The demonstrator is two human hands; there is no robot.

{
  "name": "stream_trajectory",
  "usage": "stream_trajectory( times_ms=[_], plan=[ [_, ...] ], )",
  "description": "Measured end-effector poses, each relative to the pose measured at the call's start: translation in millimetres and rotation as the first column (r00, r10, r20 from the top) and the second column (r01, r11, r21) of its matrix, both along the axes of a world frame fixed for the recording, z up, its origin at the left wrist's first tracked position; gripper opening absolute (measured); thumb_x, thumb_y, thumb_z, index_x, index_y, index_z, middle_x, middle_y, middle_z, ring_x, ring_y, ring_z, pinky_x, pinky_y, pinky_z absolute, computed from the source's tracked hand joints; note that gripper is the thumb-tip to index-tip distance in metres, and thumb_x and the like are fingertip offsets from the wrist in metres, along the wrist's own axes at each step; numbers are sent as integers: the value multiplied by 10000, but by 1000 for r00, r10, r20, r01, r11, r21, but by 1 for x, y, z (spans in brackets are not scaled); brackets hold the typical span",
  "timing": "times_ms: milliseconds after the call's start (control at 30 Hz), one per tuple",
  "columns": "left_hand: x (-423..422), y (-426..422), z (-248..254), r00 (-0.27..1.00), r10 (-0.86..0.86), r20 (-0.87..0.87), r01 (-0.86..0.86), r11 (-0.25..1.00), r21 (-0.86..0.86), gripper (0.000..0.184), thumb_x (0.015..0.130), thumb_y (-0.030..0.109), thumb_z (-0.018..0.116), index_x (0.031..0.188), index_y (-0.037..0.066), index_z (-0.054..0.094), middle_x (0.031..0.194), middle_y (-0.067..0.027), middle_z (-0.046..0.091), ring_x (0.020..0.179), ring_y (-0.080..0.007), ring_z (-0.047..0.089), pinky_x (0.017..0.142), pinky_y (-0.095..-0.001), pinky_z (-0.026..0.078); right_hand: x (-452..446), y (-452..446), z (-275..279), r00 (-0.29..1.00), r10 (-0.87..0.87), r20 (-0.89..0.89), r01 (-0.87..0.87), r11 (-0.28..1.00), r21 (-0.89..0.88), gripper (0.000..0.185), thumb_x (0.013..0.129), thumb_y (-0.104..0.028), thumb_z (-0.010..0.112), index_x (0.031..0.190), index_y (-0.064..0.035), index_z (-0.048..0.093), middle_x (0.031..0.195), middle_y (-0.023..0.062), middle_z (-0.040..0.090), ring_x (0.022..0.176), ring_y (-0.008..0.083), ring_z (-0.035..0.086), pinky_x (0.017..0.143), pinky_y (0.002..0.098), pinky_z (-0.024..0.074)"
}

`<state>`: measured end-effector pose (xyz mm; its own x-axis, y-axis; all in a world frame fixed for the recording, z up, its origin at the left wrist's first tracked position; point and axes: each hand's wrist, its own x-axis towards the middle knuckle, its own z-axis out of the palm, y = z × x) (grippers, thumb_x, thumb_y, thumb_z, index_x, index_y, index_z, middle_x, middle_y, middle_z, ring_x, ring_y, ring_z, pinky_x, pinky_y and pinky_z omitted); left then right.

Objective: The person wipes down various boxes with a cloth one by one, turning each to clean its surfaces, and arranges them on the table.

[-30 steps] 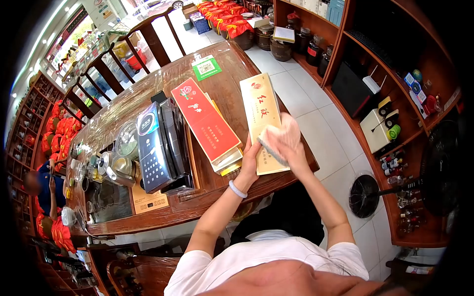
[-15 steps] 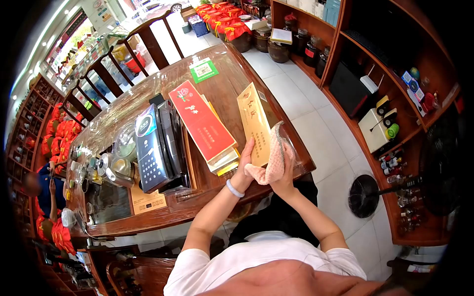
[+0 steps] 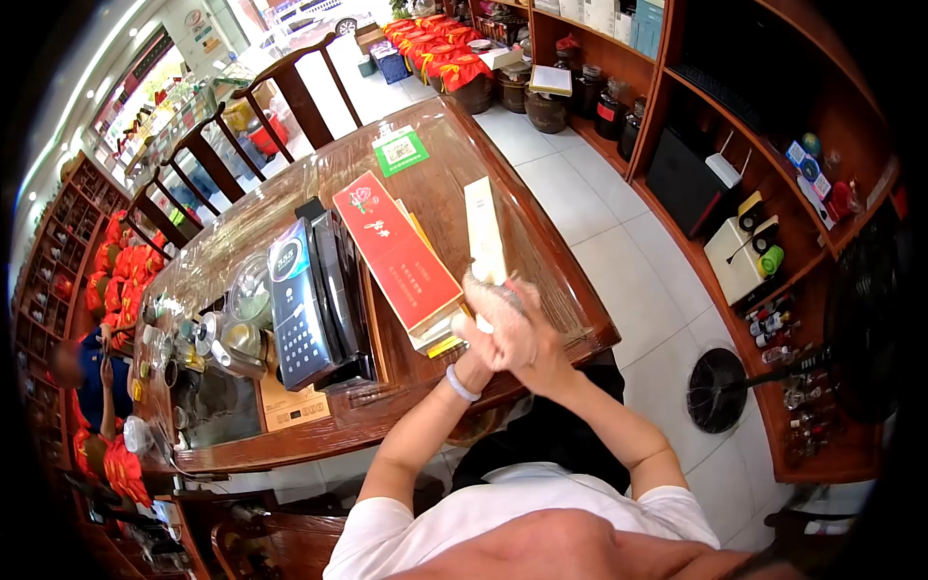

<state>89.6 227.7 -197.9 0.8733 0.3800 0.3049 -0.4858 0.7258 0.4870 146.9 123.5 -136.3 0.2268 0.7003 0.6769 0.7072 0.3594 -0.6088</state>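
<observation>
A long gold box [image 3: 484,227] is turned so that a narrow pale side faces me, above the tabletop. Its near end disappears behind a pink cloth [image 3: 496,298] with a grey edge. My left hand [image 3: 478,350] is closed at that near end, thumb up, its other fingers largely hidden. Wrapped over the cloth, my right hand [image 3: 539,350] presses it against the box, close beside the left hand. Just left of the box, a red carton [image 3: 398,253] with a rose print lies on a stack of yellow and white items.
The dark wooden table [image 3: 541,242] carries a green QR card [image 3: 399,153], a blue-black box [image 3: 300,300] and a metal kettle [image 3: 237,348]. Chairs [image 3: 300,92] line the far side. Shelves and a black fan [image 3: 716,391] stand right. Another person [image 3: 92,377] is at far left.
The gold box has turned from its broad printed face to a narrow side. My right hand and the cloth have moved left over its near end, closer to my left hand.
</observation>
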Motion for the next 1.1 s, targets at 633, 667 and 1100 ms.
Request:
stream_trajectory(
  times_ms=[633,667,1100],
  plan=[
    [-13,5,4,893,-448,48,407,756,-513,679,812,611,402,1179,41,428,810,-113,428,616,-171,405,519,-264,389,53,58,-9,446,14,-895,-180,981,-75,470,762,-219,701,1116,42,535,1072,86,589,975,148,558,823,269,449],
    [-13,6,-1,896,-442,52,399,747,-532,677,812,618,396,1175,47,430,805,-115,429,604,-171,403,507,-266,384,39,47,-5,428,54,-902,-199,979,-35,464,761,-203,700,1120,39,534,1064,86,594,967,145,561,815,261,452],
    [-23,-12,52,860,-407,-307,362,912,-194,706,816,622,380,1162,13,463,777,-149,473,598,-212,443,524,-282,387,123,63,21,236,52,-970,-36,998,44,630,768,-222,704,1274,-20,389,1190,71,515,1060,185,515,905,328,426]
  ],
)
